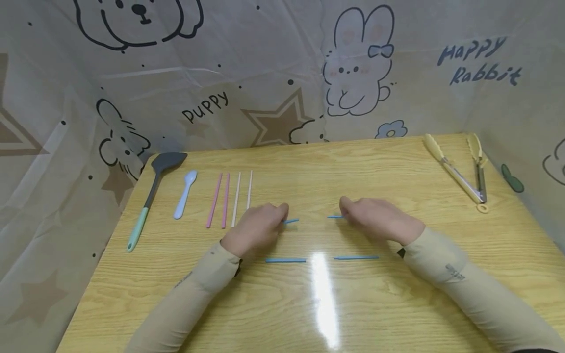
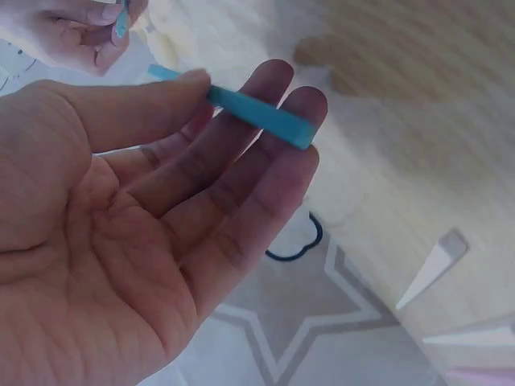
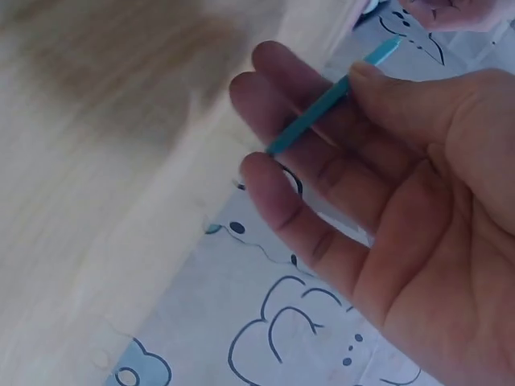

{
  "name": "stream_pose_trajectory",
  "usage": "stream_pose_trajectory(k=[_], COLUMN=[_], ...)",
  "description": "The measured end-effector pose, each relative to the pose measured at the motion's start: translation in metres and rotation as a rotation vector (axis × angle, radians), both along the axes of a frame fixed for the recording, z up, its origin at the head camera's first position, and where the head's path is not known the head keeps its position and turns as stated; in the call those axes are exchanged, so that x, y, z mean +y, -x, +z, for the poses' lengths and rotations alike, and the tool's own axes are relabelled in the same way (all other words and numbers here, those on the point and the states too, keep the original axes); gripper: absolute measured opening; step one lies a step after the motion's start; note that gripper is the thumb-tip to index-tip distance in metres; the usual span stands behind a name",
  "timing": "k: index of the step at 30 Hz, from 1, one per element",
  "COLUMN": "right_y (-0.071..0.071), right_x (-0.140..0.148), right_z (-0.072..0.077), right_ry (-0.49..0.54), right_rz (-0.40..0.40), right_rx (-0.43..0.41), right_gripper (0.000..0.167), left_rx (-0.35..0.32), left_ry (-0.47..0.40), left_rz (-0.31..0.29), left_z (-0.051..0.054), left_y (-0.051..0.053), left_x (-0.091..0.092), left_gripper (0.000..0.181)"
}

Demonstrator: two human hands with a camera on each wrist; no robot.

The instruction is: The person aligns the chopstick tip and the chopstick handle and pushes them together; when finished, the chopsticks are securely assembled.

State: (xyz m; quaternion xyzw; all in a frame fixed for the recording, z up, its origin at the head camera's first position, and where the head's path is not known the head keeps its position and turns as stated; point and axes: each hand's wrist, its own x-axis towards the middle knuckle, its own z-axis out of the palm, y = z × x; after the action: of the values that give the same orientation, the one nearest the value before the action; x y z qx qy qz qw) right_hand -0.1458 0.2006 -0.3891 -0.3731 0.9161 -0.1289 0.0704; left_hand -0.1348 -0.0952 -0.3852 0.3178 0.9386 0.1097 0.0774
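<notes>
Blue stick (image 2: 269, 119) in my left hand (image 1: 260, 228), second blue stick (image 3: 322, 105) in my right hand (image 1: 381, 219): I hold the two over the surface (image 1: 247, 314), free ends pointing inward, apart from each other. On either side, my thumb clamps the stick against the fingers, with other fingers loosely extended.

A third blue stick (image 1: 285, 260) lies on my side of the left fingers, a fourth blue stick (image 1: 356, 257) on my side of the right fingers, roughly in line with a gap between them. Left of my left fingers lie two white sticks (image 1: 236, 198), one partly covered by the hand; farther left come two pink sticks (image 1: 225, 200), a pale blue spoon (image 1: 185, 193) and a spatula (image 1: 152, 189). Tongs (image 1: 462, 183) lie spread beyond my right fingers, well to the right.

The step in hand, I judge, is handling one short stick per hand; whether I am lifting or lowering them, I cannot tell. The next move seems to call for both hands working evenly: a light pinch, sticks kept level, and fingers opening only once each stick rests flat, clear of the pair on my side.
</notes>
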Motion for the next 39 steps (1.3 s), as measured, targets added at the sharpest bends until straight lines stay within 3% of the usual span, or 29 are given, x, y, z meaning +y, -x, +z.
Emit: stream_pose_trajectory(k=[6,9,16,26,39], right_y=[0.004,0.007,0.012,0.01,0.01], right_x=[0.003,0.002,-0.004,-0.019,-0.026], right_z=[0.011,0.019,0.032,0.045,0.046], right_ry=[0.054,0.04,0.062,0.132,0.136], right_rz=[0.035,0.023,0.001,0.05,0.048], right_rx=[0.086,0.098,0.167,0.281,0.272], right_gripper=[0.029,0.024,0.012,0.008,0.008], left_rx=[0.117,0.144,0.145,0.198,0.185], left_ry=[-0.128,-0.152,-0.164,-0.163,-0.171], left_rz=[-0.009,0.004,0.041,0.025,0.012], left_z=[0.007,0.011,0.023,0.034,0.038], left_y=[0.006,0.009,0.015,0.015,0.012], left_x=[-0.004,-0.005,0.0,0.008,0.013], left_gripper=[0.011,0.012,0.008,0.007,0.009])
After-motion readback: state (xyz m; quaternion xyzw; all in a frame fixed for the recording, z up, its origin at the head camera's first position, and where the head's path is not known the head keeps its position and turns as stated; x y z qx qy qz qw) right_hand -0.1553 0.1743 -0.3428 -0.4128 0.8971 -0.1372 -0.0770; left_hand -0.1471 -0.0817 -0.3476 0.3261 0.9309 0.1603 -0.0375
